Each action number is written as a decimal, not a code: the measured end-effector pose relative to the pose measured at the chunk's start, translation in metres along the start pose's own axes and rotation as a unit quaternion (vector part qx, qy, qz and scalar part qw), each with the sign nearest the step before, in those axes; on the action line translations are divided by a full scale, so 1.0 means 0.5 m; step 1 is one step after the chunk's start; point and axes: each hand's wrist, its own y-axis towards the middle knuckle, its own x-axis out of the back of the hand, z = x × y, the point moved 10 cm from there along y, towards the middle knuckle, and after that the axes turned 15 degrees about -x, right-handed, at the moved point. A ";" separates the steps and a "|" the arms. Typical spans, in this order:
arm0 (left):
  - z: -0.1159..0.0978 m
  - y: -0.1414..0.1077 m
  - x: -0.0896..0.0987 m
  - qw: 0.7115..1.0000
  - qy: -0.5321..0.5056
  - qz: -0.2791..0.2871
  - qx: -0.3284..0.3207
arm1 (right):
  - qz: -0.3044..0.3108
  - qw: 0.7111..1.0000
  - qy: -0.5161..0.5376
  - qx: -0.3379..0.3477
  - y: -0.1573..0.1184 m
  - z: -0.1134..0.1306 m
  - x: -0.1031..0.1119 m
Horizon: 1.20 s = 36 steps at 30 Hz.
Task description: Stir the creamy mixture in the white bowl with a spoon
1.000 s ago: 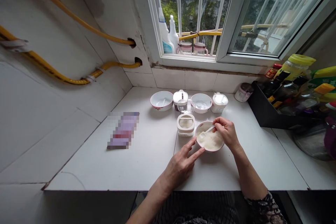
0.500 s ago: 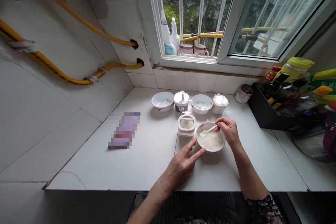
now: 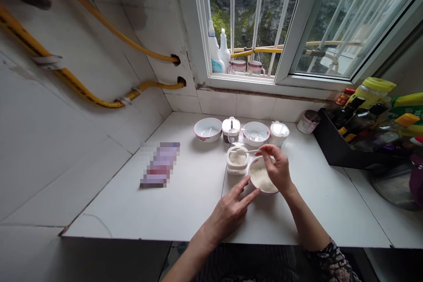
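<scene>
Between the fingertips of my right hand (image 3: 277, 169) is the handle of a small white spoon (image 3: 253, 151). The spoon lies level, its head over the mouth of a square white seasoning jar (image 3: 237, 170) whose clear lid (image 3: 238, 138) is tipped back. Pale grains or powder show inside the jar. My left hand (image 3: 229, 211) touches the near left side of a white bowl (image 3: 269, 192) with thumb and finger spread apart. Off-white powder (image 3: 262, 179) covers the inside of this bowl, and my right hand hides its right part.
Behind stand two white bowls, one on the left (image 3: 208, 136) and one nearer the middle (image 3: 256, 141), and two lidded jars (image 3: 230, 130). A black bin of bottles (image 3: 330, 150) is at right. A blurred purple item (image 3: 160, 165) lies left.
My right hand has moved the spoon left and away from me, from inside the powder bowl to over the open jar. The left hand stays against the bowl. The view has shifted slightly.
</scene>
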 end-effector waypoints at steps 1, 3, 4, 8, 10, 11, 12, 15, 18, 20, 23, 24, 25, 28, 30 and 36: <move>0.000 0.000 0.000 1.000 -0.001 -0.002 -0.001 | 0.017 0.997 -0.049 0.061 -0.011 0.023 -0.016; 0.000 0.001 0.002 1.000 -0.004 -0.004 0.000 | 0.052 0.976 -0.128 0.166 -0.036 0.057 -0.046; 0.000 0.002 0.002 1.000 -0.005 -0.004 0.001 | 0.064 0.966 -0.149 0.200 -0.045 0.066 -0.053; 0.001 0.002 0.001 1.000 -0.002 0.005 0.004 | 0.004 0.974 -0.124 0.192 -0.037 0.069 -0.001; 0.000 0.003 0.002 1.000 0.000 0.008 0.003 | -0.046 0.984 -0.096 0.144 -0.026 0.053 0.045; 0.000 0.003 0.002 1.000 0.001 0.009 0.003 | -0.060 0.987 -0.088 0.123 -0.022 0.043 0.063; 0.000 0.003 0.002 1.000 0.001 0.010 0.002 | -0.067 0.988 -0.088 0.109 -0.020 0.033 0.076; -0.001 0.003 0.001 1.000 0.001 0.016 0.002 | -0.053 0.984 -0.138 0.099 -0.018 0.010 0.077; 0.000 0.002 0.000 1.000 -0.002 0.024 0.004 | -0.028 0.976 -0.185 0.112 -0.020 -0.006 0.050; 0.000 0.002 0.000 1.000 -0.005 0.024 0.005 | -0.007 0.976 -0.192 0.106 -0.019 -0.018 0.031; 0.000 0.002 0.001 1.000 -0.008 0.025 0.007 | 0.011 0.983 -0.175 0.054 -0.011 -0.041 0.022; 0.000 0.002 0.001 1.000 -0.009 0.025 0.006 | 0.010 0.986 -0.167 0.027 -0.008 -0.051 0.026; -0.001 0.003 0.002 1.000 -0.010 0.024 0.006 | 0.008 0.988 -0.156 -0.002 -0.004 -0.060 0.032; -0.002 0.005 0.003 1.000 -0.010 0.022 0.005 | 0.015 0.991 -0.102 -0.088 0.003 -0.089 0.046; -0.002 0.006 0.005 1.000 -0.010 0.019 0.006 | 0.028 0.988 -0.047 -0.141 0.006 -0.107 0.050; -0.002 0.004 0.002 1.000 -0.011 0.019 0.006 | 0.024 0.975 0.047 -0.217 0.007 -0.127 0.058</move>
